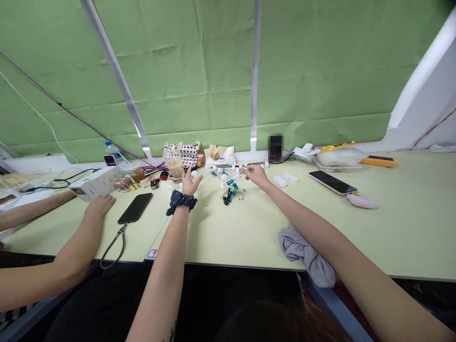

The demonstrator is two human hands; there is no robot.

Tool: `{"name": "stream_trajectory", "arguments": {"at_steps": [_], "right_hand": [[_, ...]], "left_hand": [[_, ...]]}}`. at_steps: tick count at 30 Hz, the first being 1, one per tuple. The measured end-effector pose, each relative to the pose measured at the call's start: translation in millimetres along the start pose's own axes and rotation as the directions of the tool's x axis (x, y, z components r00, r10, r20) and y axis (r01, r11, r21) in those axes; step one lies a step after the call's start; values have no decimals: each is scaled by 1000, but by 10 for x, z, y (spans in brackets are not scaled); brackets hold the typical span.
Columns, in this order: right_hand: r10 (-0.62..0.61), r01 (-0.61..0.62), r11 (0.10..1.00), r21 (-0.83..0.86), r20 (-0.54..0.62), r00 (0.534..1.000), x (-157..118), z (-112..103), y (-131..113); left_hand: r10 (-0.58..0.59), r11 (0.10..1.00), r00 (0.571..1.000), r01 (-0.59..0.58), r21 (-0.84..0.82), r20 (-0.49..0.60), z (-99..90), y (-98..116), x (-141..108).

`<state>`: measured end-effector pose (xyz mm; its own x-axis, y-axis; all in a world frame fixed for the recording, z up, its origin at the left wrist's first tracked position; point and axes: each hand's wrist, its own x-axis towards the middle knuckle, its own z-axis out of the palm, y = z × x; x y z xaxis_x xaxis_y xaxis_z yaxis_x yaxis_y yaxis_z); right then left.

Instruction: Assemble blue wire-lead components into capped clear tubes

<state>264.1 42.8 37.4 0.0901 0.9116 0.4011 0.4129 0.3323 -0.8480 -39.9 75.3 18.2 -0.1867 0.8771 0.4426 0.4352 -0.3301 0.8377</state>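
My left hand, a dark scrunchie around its wrist, is raised over the table with fingers spread, near a clear plastic cup. My right hand has its fingertips pinched together just above a group of small clear tubes with white caps; what is between them is too small to make out. One tube with blue contents lies slightly left of those fingers. In front of it is a pile of shiny blue-green and black small pieces with thin wires. Several loose white caps sit to the right.
At left, a co-worker's arms rest beside a white box and a dark phone. Bags stand against the green curtain. Another phone and a plastic container are at right; grey cloth hangs over the front edge.
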Motion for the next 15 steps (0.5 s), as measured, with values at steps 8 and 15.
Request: {"name": "stream_trajectory", "arguments": {"at_steps": [8,15], "right_hand": [[164,-197,965,171,188,968,-129,251,9],[298,-447,810,380,390,871,-287,455,-60]], "left_hand": [[146,986,932,-108,-130,332,133,212,-524],[198,971,910,-131,-201,365,103,220,-724]]}}
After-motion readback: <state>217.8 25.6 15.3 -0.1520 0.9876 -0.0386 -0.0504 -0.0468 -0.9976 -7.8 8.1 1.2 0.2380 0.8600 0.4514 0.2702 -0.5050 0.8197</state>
